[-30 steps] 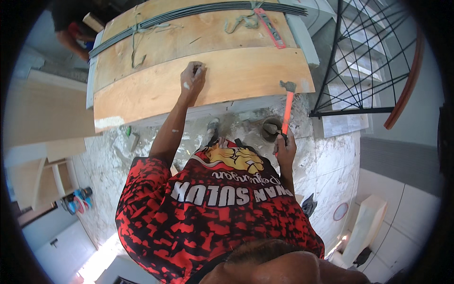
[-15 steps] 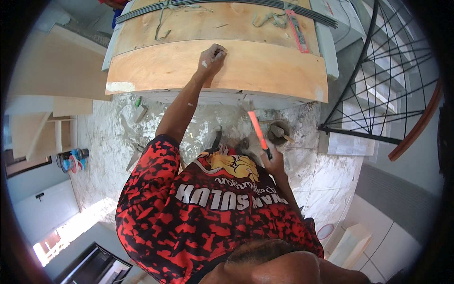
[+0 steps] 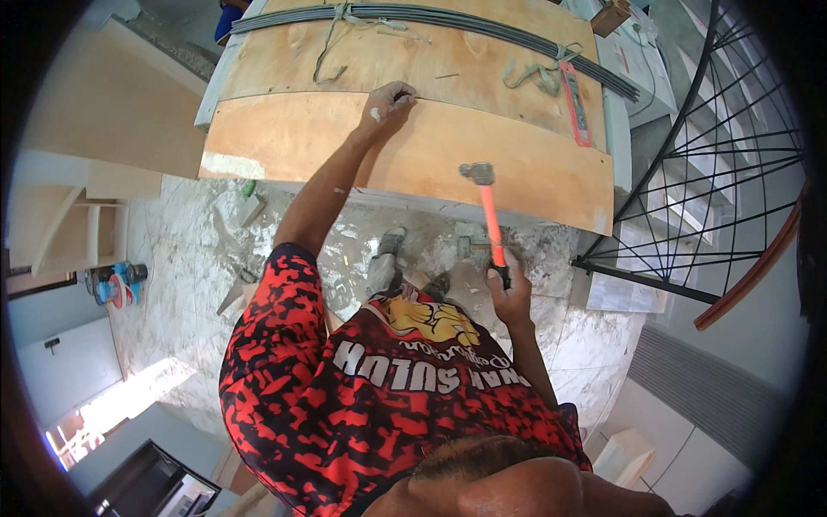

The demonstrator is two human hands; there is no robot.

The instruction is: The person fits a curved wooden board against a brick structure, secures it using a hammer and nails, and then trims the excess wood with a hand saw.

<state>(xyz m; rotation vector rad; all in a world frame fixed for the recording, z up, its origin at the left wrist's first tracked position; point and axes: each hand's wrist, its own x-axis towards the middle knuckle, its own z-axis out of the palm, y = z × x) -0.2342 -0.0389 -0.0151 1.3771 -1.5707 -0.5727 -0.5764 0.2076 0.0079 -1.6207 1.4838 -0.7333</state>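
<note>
My left hand (image 3: 389,107), streaked with white, rests on a plywood strip (image 3: 284,133) at the near edge of a raised surface, beside the seam with the board behind it. Its fingers are pinched, and what they hold, if anything, is too small to make out. My right hand (image 3: 508,284) grips a hammer (image 3: 489,211) with an orange and black handle, its metal head held above the plywood. Farther back lie a bundle of long grey rods (image 3: 465,34) with green straps (image 3: 530,77) and a red spirit level (image 3: 575,108) at the right.
A black metal railing (image 3: 689,172) with a wooden handrail (image 3: 749,280) stands at right. Wooden panels (image 3: 112,103) and blue power tools (image 3: 125,280) are at left. Loose tools (image 3: 233,293) lie on the dusty floor (image 3: 181,258). Another person (image 3: 226,21) shows at top left.
The hammer in my right hand swung left and lower, and its head is now back over the plywood. My left hand stays pinched on the strip. The view has shifted.
</note>
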